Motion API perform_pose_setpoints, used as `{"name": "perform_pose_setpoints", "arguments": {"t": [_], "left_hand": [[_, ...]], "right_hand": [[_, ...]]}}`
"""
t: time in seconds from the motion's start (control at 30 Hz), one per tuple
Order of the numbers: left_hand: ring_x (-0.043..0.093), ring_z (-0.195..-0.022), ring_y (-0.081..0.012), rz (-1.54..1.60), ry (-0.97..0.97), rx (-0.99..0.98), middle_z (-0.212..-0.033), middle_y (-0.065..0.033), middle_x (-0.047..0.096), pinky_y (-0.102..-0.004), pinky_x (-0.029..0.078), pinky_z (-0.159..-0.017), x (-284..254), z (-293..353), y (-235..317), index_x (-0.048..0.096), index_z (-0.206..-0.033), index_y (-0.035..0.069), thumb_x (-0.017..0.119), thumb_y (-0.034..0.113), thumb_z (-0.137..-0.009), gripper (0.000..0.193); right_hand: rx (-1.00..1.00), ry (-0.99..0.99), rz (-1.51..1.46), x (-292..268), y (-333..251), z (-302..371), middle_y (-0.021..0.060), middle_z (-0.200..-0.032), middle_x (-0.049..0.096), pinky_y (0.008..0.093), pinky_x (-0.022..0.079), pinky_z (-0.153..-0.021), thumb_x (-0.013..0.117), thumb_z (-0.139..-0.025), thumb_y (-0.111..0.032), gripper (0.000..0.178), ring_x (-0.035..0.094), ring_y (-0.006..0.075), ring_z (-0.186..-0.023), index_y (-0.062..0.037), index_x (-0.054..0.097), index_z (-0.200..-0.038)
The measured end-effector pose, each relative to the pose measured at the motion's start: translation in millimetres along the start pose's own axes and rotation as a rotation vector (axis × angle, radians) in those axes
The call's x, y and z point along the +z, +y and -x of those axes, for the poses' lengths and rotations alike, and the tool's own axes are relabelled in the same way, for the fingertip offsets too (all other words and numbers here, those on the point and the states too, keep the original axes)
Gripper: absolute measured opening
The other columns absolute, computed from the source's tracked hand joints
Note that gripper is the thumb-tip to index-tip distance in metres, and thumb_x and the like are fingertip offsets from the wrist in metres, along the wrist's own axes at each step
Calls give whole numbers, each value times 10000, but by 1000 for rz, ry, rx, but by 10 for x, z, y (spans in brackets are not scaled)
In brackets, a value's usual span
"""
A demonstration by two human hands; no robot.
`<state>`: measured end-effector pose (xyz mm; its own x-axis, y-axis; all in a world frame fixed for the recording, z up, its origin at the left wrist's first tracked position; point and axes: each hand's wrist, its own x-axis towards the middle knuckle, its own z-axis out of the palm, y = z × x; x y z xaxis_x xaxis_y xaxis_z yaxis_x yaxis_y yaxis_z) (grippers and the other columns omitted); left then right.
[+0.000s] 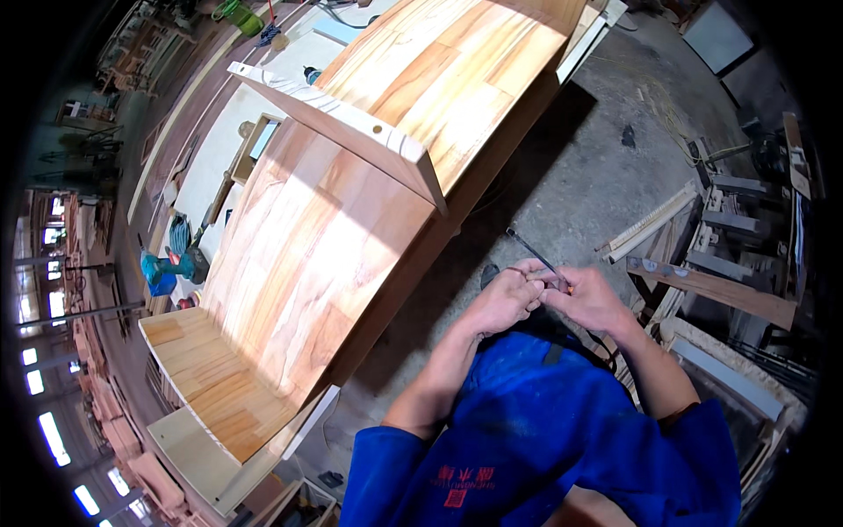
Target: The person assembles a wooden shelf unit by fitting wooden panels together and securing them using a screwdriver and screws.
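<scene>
Both my hands meet in front of my waist, to the right of the wooden workpiece. My right hand (584, 299) is closed around a thin, dark-shafted screwdriver (537, 252); its shaft points up and left, and a bit of orange shows at the grip. My left hand (505, 303) is closed too, its fingertips pressed together against the right hand's fingers. Whatever they pinch is too small or hidden to make out. Beside them lies the workpiece, a large striped wood panel (307, 237) with an upright divider board (351, 123) across it and an end board (215, 373) nearer me.
Left of the panel, a teal cordless drill (180, 266) rests on the bench. Another drill (312, 75) sits behind the divider. Wood strips (652, 221) and a plank (716, 292) lie at the right, by a metal-barred rack (733, 221). Concrete floor (615, 167) runs between.
</scene>
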<state>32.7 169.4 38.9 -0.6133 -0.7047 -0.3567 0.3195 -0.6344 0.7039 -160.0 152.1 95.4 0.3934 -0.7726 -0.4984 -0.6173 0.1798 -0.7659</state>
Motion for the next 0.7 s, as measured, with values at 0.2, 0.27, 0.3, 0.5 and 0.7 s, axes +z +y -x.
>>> {"name": "perform_pose_setpoints", "arguments": {"t": [0.2,0.27,0.3,0.5,0.7], "left_hand": [[434,-640,-60,68,39,-49,-793,-15,535,-186,334,-519,-103,-242,303,527,-1298,-60,474,67,-1006,323],[446,-653,-61,226,110,8,-825,-26,549,-180,334,-513,-135,-280,324,555,-1270,-64,468,52,-1002,305],[452,-660,-61,306,142,36,-842,-32,556,-177,334,-509,-130,-319,339,568,-1256,-67,465,45,-999,298],[431,-633,-39,393,483,242,-826,-12,565,-175,321,-497,28,-683,447,632,-1086,-30,573,130,-1000,191],[449,-621,-41,491,591,389,-808,-9,597,-181,335,-496,184,-1137,340,642,-1027,11,610,156,-991,153]], "right_hand": [[-246,-50,94,-386,-179,-455,108,-706,621,310,469,-599,669,-881,-193,309,563,152,-617,-66,697,-1162],[-265,-83,120,-491,-107,-645,136,-714,616,325,470,-599,668,-882,-201,299,571,179,-611,-59,697,-1143],[-273,-97,134,-565,-85,-721,150,-717,614,332,471,-599,667,-882,-204,294,575,192,-608,-56,697,-1134],[-315,-51,-106,-848,-33,-1187,81,-754,677,292,483,-623,672,-899,-155,218,606,104,-675,-45,712,-1083],[-440,-299,-13,-1322,-59,-1526,123,-840,715,283,504,-676,675,-900,-126,226,637,107,-737,-34,711,-1104]]}}
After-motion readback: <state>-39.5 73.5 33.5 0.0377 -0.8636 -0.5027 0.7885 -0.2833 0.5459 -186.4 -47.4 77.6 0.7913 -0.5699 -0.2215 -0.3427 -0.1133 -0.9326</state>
